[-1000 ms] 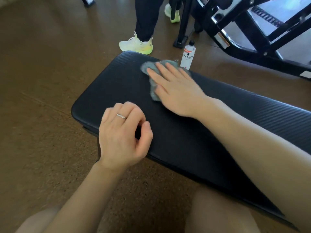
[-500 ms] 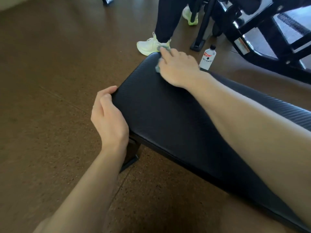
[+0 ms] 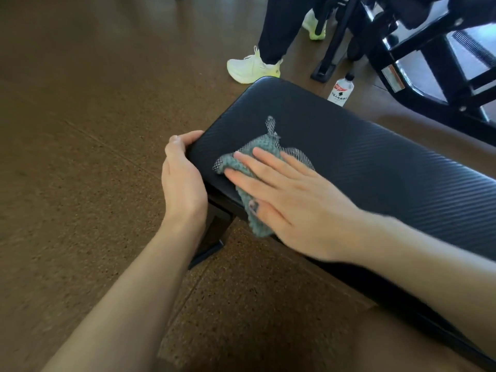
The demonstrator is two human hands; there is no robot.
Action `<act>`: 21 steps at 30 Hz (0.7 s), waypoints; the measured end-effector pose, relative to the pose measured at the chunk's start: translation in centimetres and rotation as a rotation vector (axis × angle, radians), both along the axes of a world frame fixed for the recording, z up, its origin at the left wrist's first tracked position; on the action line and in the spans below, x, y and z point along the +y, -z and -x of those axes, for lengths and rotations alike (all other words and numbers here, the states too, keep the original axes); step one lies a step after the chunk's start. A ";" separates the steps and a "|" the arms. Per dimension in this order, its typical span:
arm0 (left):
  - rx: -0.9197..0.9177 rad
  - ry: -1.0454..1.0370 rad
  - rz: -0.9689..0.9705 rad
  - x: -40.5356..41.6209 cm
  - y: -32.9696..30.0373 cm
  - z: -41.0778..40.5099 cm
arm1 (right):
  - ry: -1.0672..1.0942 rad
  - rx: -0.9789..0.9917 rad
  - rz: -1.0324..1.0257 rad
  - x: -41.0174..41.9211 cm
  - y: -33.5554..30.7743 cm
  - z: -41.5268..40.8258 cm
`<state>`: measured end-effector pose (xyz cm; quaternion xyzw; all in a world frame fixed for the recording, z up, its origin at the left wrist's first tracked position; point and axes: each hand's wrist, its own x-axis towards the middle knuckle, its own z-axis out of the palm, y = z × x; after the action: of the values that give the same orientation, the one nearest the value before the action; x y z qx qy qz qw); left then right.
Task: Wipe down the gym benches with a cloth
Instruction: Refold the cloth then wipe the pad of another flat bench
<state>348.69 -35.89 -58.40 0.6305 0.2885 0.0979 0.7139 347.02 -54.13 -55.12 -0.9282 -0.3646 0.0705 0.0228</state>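
Note:
A black padded gym bench [image 3: 375, 162] runs from the centre to the right edge. A crumpled grey-green cloth [image 3: 261, 146] lies on its near left corner, part of it hanging over the front edge. My right hand [image 3: 290, 194] lies flat on the cloth, fingers spread, pressing it onto the pad. My left hand [image 3: 182, 178] grips the left end of the bench, its fingers curled around the pad's edge.
A small clear bottle with a black cap [image 3: 341, 91] stands on the brown floor behind the bench. Another person's legs and pale yellow-green shoes [image 3: 252, 68] are just beyond the bench's far end. A black exercise machine frame [image 3: 418, 57] fills the upper right.
My right hand has dragged the cloth from the far end corner back to the near left corner. My left hand stays clamped on the bench's end. The camera has shifted closer.

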 end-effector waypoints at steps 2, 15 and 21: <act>0.010 -0.002 -0.008 -0.1 -0.2 0.1 | 0.022 -0.056 0.017 1.0 0.2 -4.4; 0.023 0.067 0.163 0.9 -0.1 0.3 | 0.039 -0.094 -0.081 5.9 1.2 -2.5; 0.025 0.079 0.046 0.8 -0.3 0.5 | 0.273 -0.085 -0.020 3.5 0.3 -16.4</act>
<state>348.17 -35.08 -58.08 0.6262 0.2742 0.0552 0.7278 363.38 -50.61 -55.37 -0.9711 -0.2362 0.0235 0.0260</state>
